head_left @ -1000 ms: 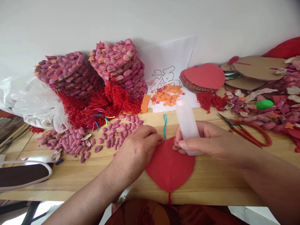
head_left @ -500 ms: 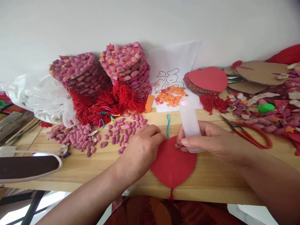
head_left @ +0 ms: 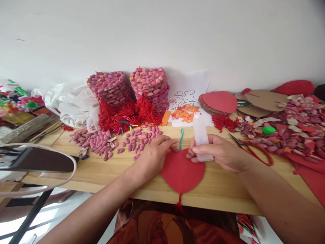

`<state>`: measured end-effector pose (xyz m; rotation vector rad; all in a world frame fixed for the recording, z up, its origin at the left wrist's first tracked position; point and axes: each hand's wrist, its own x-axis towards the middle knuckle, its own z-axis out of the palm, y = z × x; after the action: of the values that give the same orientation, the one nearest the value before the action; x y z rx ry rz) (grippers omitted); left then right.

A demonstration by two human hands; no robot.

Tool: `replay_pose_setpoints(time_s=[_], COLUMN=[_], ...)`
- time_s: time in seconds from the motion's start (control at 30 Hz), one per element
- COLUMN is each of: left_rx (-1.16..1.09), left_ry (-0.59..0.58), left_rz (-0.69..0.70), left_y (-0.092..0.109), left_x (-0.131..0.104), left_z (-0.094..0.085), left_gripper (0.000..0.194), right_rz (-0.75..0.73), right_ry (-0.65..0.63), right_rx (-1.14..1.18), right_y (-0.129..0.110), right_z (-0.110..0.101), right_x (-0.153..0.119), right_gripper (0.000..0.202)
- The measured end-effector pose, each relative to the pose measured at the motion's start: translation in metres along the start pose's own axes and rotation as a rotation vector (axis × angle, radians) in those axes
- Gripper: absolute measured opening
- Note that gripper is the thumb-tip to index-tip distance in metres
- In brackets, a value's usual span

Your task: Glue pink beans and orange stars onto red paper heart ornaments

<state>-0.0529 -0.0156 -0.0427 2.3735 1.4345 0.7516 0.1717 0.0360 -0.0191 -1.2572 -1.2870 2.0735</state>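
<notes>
A red heart-shaped piece (head_left: 183, 173) lies on the wooden table, with a turquoise loop (head_left: 181, 139) above its top and a red tassel cord at its lower tip. My left hand (head_left: 155, 156) is closed at the heart's upper left edge, its fingertips pinching what looks like a pink peanut (head_left: 174, 149). Upright in my right hand (head_left: 218, 150) is a translucent white bottle (head_left: 201, 135), held over the upper right of the heart; the fingertips under it are close to the heart's surface.
Loose pink peanuts (head_left: 99, 141) lie left of my hands. Behind stand two peanut-covered stacks (head_left: 153, 84), red tassels and paper stars (head_left: 185, 113). Red hearts (head_left: 223, 101), orange-handled pliers (head_left: 259, 154) and a peanut pile are at right; a dark object with a white cable (head_left: 43, 162) is at left.
The camera view has shifted, showing more at both sides. My left fingers sit a little differently at the heart's edge, with the pink piece now visible. The bottle remains in my right hand.
</notes>
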Motion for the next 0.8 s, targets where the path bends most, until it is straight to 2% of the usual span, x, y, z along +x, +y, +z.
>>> replay_pose_setpoints(time_s=[0.1,0.23,0.4,0.53,0.8], left_rx=[0.068,0.168,0.337,0.435,0.455], left_ry=[0.014,-0.024,-0.118,-0.154,-0.099], left_rz=[0.047,0.090,0.108,0.159,0.149], left_y=[0.001,0.008,0.022,0.024,0.016], left_x=[-0.014,-0.025,-0.022,-0.020,-0.024], left_z=[0.008,0.013,0.010,0.011,0.016], left_gripper=[0.040,0.038,0.027,0.022,0.032], right_rz=[0.000,-0.010,-0.026,-0.027,-0.015], right_ry=[0.016,0.000,-0.027,0.008,0.127], right_rx=[0.001,-0.003,0.022,0.034,-0.011], right_y=[0.000,0.005,0.010,0.006,0.000], right_z=[0.001,-0.002,-0.007,-0.004,0.004], right_x=[0.001,0.002,0.004,0.002,-0.004], right_gripper=[0.020,0.024,0.024,0.018,0.012])
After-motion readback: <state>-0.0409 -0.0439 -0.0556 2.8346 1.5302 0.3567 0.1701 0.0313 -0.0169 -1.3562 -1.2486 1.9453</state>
